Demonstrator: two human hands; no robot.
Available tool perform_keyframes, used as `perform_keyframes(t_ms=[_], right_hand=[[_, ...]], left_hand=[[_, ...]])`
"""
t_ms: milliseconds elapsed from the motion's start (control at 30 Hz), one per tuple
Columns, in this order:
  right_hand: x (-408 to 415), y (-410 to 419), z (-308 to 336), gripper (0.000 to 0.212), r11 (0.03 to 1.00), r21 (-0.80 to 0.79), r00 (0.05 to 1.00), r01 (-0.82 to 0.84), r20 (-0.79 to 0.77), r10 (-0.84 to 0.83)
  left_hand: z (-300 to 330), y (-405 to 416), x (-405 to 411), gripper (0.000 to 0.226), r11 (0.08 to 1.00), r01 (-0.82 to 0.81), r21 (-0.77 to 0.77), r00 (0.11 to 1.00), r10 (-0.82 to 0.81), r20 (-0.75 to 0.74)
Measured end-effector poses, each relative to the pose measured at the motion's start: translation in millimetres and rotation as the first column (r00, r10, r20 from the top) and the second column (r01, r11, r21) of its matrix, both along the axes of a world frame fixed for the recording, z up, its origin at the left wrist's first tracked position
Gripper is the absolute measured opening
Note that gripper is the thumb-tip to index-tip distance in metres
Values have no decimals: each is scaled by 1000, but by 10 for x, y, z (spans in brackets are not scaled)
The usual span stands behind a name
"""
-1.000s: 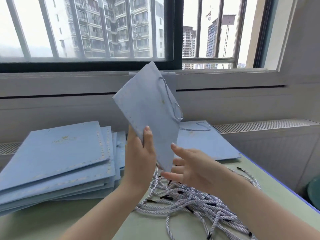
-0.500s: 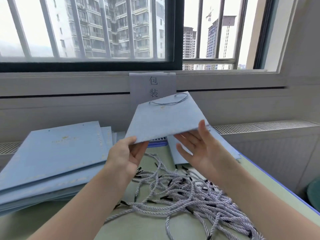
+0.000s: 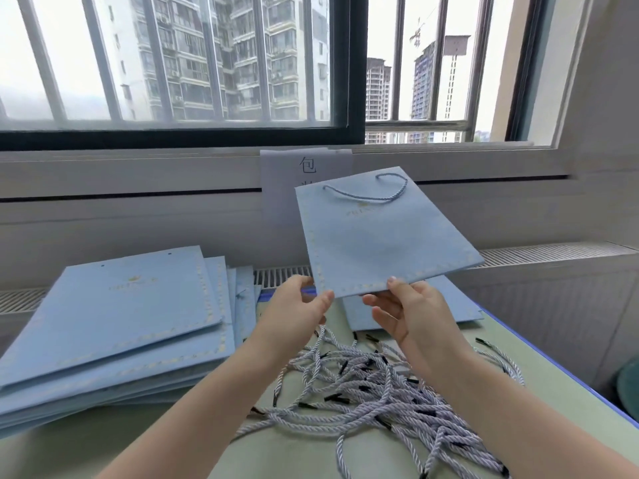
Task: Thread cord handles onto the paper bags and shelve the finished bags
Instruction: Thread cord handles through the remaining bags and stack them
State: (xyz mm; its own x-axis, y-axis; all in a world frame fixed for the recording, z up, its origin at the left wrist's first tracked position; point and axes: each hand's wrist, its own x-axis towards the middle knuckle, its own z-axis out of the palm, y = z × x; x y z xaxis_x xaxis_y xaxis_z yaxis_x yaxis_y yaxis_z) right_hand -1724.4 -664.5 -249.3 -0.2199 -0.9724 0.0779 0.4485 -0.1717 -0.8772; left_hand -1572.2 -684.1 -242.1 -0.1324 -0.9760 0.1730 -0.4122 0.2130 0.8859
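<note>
The flat blue paper bag (image 3: 383,236) now faces up, raised higher than a moment ago, cord handle (image 3: 368,191) at its far edge. A stack of bags (image 3: 114,326) lies left on the worktop (image 3: 304,451), loose cords (image 3: 380,392) beneath. The right hand (image 3: 411,312) pinches the bag's near edge; the left hand (image 3: 297,305), fingers loosely spread, touches its corner.

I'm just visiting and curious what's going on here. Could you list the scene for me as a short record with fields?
held item: blue paper bag, cord handle already threaded
left hand: at the bag's near left corner
right hand: pinches the bag's near edge
left of table: stack of flat bags, holes without cords
centre: pile of loose cords
under held bag: another flat bag
</note>
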Motion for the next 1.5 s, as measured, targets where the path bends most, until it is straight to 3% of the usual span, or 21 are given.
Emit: perform_keyframes(t_ms=[67, 100, 200, 267, 333, 400, 467, 567, 667, 833, 933, 1000, 1033, 1100, 1167, 1200, 1267, 1400, 1500], right_hand=[[-87, -19, 29, 26, 999, 17, 999, 43, 15, -43], [-140, -36, 43, 26, 998, 32, 998, 53, 26, -54], [-275, -91, 48, 22, 994, 97, 997, 55, 43, -59], [-341, -138, -10, 20, 987, 153, 997, 50, 46, -58], [-375, -182, -83, 18, 979, 194, 997, 63, 31, -70], [-380, -214, -136, 17, 972, 220, 996, 89, -7, -89], [-381, -224, -158, 21, 960, 248, 992, 127, -48, -118], [-374, -209, -165, 30, 932, 331, 983, 151, -152, -105], [-375, -187, -172, 33, 913, 376, 976, 160, -199, -89], [-241, -135, -116, 41, 949, 299, 955, 94, -298, -1], [-77, -80, -106, 43, 976, 215, 892, 17, -444, 83], [4, -30, -123, 39, 990, 136, 809, -25, -579, 100], [27, -10, -148, 36, 996, 75, 718, -36, -692, 78], [57, 14, -214, 30, 996, -42, 427, -77, -904, -5], [81, 23, -285, 23, 987, -76, 160, -143, -986, -53], [91, 25, -316, 21, 981, -80, 78, -176, -995, -67], [113, 23, -363, 17, 967, -83, -6, -242, -996, -87], [132, 24, -401, 19, 946, -72, -79, -315, -992, -102], [136, 18, -406, 21, 941, -68, -130, -331, -985, -117]], left_hand=[[-19, -26, 50, 57, 975, -37, -220, 891, 132, 435], [-6, -35, 93, 59, 943, -35, -330, 816, 217, 535], [87, -105, 260, 49, 860, -65, -507, 737, 384, 557], [147, -181, 394, 39, 838, -122, -531, 664, 466, 584], [173, -251, 535, 34, 850, -183, -493, 532, 508, 677], [175, -308, 676, 34, 873, -252, -417, 403, 486, 775], [172, -350, 788, 38, 892, -332, -308, 331, 416, 847], [155, -414, 931, 42, 900, -411, -144, 363, 307, 880], [143, -436, 1007, 48, 934, -346, -85, 392, 226, 892], [267, -335, 1041, 65, 977, -184, 110, 424, -22, 905], [304, -334, 1107, 60, 981, -167, 97, 392, -24, 920], [315, -350, 1129, 50, 986, -152, 65, 392, 0, 920], [318, -347, 1129, 40, 991, -129, 24, 395, 29, 918], [321, -327, 1086, 44, 992, -83, -90, 386, 116, 915], [319, -290, 1001, 46, 979, -28, -201, 334, 198, 921], [311, -274, 960, 43, 968, -8, -249, 317, 239, 918], [303, -259, 901, 39, 951, 16, -310, 313, 289, 905], [386, -224, 834, 33, 914, 56, -403, 345, 361, 866], [526, -82, 709, 27, 846, 117, -520, 429, 430, 795]])
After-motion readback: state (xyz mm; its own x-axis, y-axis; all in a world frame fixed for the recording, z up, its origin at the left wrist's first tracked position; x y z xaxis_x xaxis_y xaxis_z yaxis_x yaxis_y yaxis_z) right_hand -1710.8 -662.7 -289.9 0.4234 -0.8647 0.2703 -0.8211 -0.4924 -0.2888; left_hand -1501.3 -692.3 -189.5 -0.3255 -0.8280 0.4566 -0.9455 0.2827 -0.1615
